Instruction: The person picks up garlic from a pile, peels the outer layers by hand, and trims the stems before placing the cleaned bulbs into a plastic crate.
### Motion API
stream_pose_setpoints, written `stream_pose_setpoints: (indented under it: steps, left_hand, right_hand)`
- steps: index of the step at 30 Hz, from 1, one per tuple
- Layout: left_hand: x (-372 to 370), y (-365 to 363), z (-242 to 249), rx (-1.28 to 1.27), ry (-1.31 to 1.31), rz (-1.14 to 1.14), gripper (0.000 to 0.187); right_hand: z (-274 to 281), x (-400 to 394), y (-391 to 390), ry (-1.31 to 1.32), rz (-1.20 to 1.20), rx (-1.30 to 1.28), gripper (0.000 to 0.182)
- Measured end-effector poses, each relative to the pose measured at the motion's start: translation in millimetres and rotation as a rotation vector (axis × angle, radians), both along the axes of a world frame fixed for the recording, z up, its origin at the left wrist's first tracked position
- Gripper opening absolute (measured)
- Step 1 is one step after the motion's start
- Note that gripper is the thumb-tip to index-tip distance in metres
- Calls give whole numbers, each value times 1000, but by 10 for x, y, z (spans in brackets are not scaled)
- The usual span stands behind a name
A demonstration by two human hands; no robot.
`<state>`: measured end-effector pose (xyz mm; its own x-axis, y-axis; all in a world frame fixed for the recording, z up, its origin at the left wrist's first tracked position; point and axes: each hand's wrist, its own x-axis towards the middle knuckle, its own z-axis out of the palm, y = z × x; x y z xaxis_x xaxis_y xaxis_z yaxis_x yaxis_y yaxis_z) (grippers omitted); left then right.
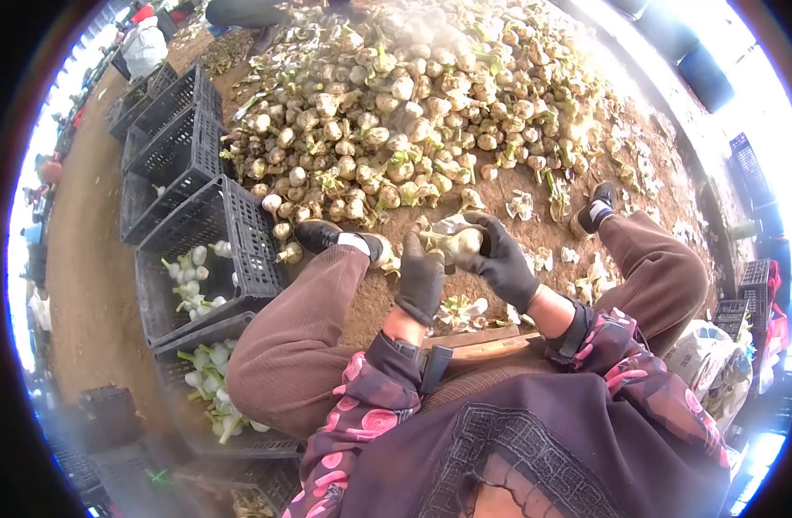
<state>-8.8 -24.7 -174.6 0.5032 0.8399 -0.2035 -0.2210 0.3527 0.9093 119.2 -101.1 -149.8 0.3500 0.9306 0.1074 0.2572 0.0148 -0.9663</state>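
A pale garlic bulb [458, 245] with loose outer skin is held between my two dark-gloved hands, above the dirt floor. My left hand [420, 278] has its fingers closed at the bulb's left side. From the right, my right hand [505, 266] grips the same bulb with thumb and fingers. A small dark piece shows under the bulb between the hands; I cannot make out what it is. Below my left wrist there is a dark flat object [436, 368], partly hidden by the sleeve.
A large heap of unpeeled garlic [396, 121] spreads in front of my feet. To the left runs a row of black crates [253, 233]; two hold cleaned garlic [208, 384] with green stems. Peeled skins [595, 281] litter the ground. A white sack [711, 367] stands at the right.
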Motion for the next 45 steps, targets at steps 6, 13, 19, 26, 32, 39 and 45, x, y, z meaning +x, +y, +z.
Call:
stream_pose_setpoints:
  steps: [6,13,19,26,32,39,45]
  left_hand:
    - [92,4,-119,721,212,144,51]
    - [-25,27,-57,45,-15,-115,28]
    - [-19,78,-385,599,1072,-452,24]
    - [-74,124,-209,593,1052,-355,56]
    - [35,-74,83,-326,-358,-437,48]
    - [65,-139,-58,174,292,-212,63]
    - [28,-138,-13,-8,195,-257,62]
  right_hand:
    - [-12,-23,67,875,86,-245,23]
    - [-303,-54,53,494,-31,-308,24]
    - [217,-43,-42,902,-60,-179,30]
    - [6,290,62,1027,-94,-32,26]
    - [-219,242,36,941,68,-204,26]
    - [203,124,91,-709,22,-372,27]
    - [-83,190,94,-475,-109,-361,16]
